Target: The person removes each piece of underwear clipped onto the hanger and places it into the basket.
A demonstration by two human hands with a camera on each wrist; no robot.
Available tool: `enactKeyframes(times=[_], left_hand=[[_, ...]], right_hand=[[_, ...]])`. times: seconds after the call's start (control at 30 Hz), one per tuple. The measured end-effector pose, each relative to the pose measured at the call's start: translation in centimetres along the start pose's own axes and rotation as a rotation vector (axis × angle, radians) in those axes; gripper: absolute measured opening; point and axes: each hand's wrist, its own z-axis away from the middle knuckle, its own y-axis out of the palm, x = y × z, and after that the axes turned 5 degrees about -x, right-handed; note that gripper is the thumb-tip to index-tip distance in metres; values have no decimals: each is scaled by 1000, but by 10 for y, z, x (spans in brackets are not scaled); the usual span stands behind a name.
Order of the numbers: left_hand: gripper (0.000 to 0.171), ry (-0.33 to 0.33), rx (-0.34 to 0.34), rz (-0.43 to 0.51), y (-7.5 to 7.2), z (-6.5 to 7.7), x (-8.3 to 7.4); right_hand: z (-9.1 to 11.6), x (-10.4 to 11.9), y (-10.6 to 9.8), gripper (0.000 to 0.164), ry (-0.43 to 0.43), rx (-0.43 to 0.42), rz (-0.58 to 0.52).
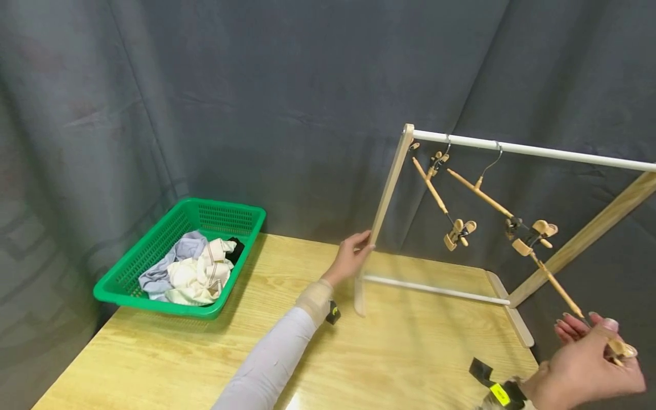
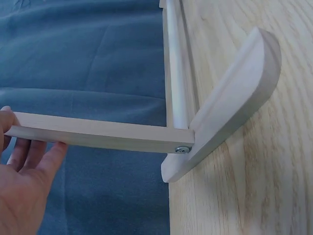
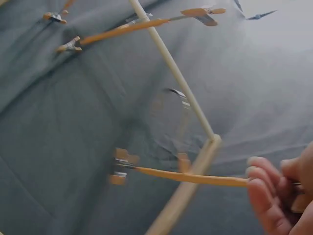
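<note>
My left hand (image 1: 349,259) holds the left wooden upright of a clothes rack (image 1: 388,191). In the left wrist view, thumb and fingertips grip that upright (image 2: 107,131) above its foot. My right hand (image 1: 589,364) grips one end of a wooden clip hanger (image 1: 558,287), around its near clip (image 1: 620,348). The held hanger slants away from the hand, its far clip (image 3: 120,166) blurred in the right wrist view. Its metal hook (image 3: 178,93) shows beside the rack's rod there. Two more clip hangers (image 1: 430,185) hang from the white rod (image 1: 543,150).
A green basket (image 1: 236,285) stands at the table's left, holding a blue-grey cloth (image 1: 166,267), a cream cloth (image 1: 197,276) and a black item (image 1: 236,250). The rack's feet (image 1: 360,296) rest on the wooden table (image 1: 307,319). Dark curtain (image 1: 287,114) hangs behind.
</note>
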Motion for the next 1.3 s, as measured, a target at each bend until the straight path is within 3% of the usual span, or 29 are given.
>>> enactKeyframes(times=[0.2, 0.4, 0.6, 0.93, 1.13, 1.3], left_hand=[[45, -4, -16, 9, 1, 2, -1], [46, -18, -19, 11, 4, 1, -1], [47, -19, -23, 26, 7, -2, 0], [47, -3, -24, 1, 6, -4, 3], [47, 0, -18, -10, 7, -3, 9], [48, -1, -16, 1, 9, -3, 11]], right_hand=[[5, -9, 31, 28, -86, 3, -288], [6, 1, 69, 20, -53, 39, -399], [5, 10, 97, 18, 23, 98, -453], [4, 7, 127, 18, 52, 233, -507], [-3, 0, 131, 15, 75, 285, -505], [-6, -13, 125, 9, 35, 311, -472]])
